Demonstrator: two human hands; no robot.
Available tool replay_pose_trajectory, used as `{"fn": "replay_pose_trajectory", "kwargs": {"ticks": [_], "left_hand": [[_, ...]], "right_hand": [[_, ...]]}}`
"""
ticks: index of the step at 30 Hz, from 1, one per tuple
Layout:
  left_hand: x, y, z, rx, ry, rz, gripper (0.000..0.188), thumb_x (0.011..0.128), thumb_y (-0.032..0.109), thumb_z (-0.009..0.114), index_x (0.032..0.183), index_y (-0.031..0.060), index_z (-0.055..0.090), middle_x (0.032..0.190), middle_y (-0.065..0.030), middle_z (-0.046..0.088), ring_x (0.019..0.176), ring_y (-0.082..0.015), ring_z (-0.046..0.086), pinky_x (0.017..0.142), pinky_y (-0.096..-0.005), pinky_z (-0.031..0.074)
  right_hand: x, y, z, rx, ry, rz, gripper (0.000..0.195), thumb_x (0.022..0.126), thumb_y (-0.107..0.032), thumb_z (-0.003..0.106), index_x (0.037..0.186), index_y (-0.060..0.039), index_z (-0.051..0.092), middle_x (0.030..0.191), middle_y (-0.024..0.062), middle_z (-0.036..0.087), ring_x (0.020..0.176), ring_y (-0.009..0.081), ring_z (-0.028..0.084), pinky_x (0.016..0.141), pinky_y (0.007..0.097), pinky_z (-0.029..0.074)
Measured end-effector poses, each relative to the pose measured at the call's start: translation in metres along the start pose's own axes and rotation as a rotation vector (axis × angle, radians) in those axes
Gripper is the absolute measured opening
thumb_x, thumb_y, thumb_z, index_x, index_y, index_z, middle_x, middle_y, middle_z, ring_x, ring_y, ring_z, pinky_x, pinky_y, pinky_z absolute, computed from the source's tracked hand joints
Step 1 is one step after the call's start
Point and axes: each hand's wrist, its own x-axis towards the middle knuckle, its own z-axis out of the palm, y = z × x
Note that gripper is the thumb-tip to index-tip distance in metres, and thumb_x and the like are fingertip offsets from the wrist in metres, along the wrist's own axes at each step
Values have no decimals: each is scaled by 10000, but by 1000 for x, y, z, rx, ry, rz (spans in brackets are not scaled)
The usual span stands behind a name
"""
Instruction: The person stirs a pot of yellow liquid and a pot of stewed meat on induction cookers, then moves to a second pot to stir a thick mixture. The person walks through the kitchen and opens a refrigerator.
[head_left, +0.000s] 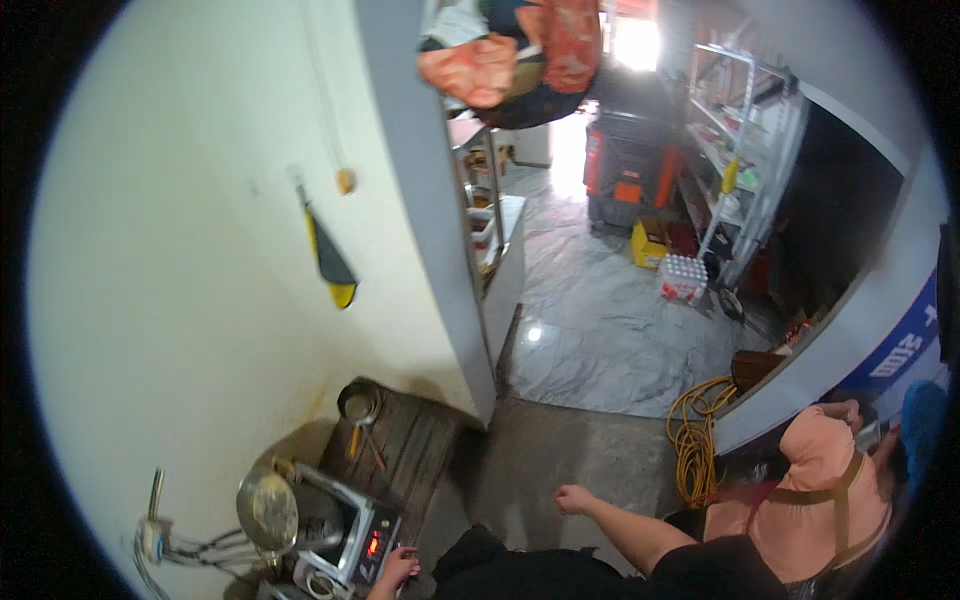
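My left hand (399, 565) is low in the picture, beside the front of a metal appliance (373, 544) with a red lit display. Its fingers are partly curled; whether they hold anything cannot be made out. A round metal pan (268, 511) with pale residue is left of the appliance. Over the grey floor, my right hand (575, 500) is held out with its fingers curled in, and nothing shows in it. Behind the appliance, a dark slatted wooden bench (405, 450) bears a small round pan or strainer (360, 403) and a utensil with an orange handle (353, 442).
A person in a peach shirt (814, 517) with brown straps is at the right. Near them lies a coiled yellow hose or cable (694, 450). Beyond a doorway stand a bottle pack (682, 279), a yellow box (649, 244), a large dark machine (634, 161) and metal shelving (739, 135).
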Motion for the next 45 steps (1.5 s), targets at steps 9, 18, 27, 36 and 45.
{"fn": "replay_pose_trajectory", "kwargs": {"ticks": [9,18,27,36,45], "left_hand": [[142,288,123,758,-412,-21,405,927,70,633,1331,52,648,993,-96,707,768,-183,686,651,-352,572],[306,526,240,1224,-599,504,399,984,163,586,1354,15,615,955,-84,716,824,-175,689,747,-350,575],[334,615,394,1039,-530,216,402,966,118,557,1359,76,629,1011,-89,737,843,-146,702,742,-332,568],[412,688,441,572,-272,16,333,982,154,596,1307,95,642,1026,-98,735,774,-190,712,652,-355,576],[566,784,525,507,-369,-192,276,1027,229,574,1272,115,630,833,-41,694,648,-161,656,594,-315,543]], "right_hand": [[16,67,-56,265,161,215,331,926,-252,635,1174,-40,692,884,136,708,793,231,706,677,391,563],[77,15,-153,302,70,220,591,987,-523,566,1523,-285,488,1616,198,336,1420,428,429,1141,522,416],[194,62,-381,353,101,58,568,998,-511,550,1478,-207,544,1474,184,537,1327,394,540,1065,503,465],[289,125,-661,-320,-174,-7,376,989,-415,611,1166,-95,696,883,73,679,826,189,619,684,371,506],[463,195,-810,368,244,242,296,981,-285,610,1129,-40,689,907,103,739,742,229,711,638,392,565]]}}
